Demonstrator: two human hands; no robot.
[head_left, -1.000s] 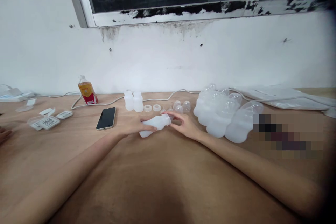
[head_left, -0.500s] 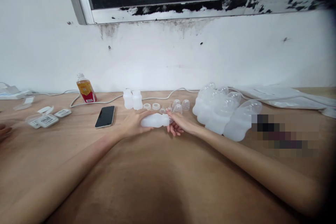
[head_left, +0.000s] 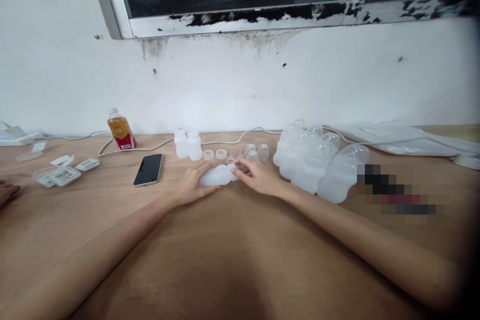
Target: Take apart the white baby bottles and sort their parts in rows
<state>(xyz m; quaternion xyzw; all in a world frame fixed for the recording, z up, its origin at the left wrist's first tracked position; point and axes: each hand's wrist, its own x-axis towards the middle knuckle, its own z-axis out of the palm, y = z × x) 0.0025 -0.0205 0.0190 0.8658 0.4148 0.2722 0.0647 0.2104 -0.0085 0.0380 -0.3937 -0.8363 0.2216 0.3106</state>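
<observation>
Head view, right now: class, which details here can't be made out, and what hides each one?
In the head view:
- Neck end of the held bottle: mostly covered by the right hand.
- Print on the labelled packs: too small to read.
- Co-worker's hand: cut off by the left edge.
- Bottle cluster: overlapping bottles hide the exact count.
- Far right: pixelation hides an item's details.
</observation>
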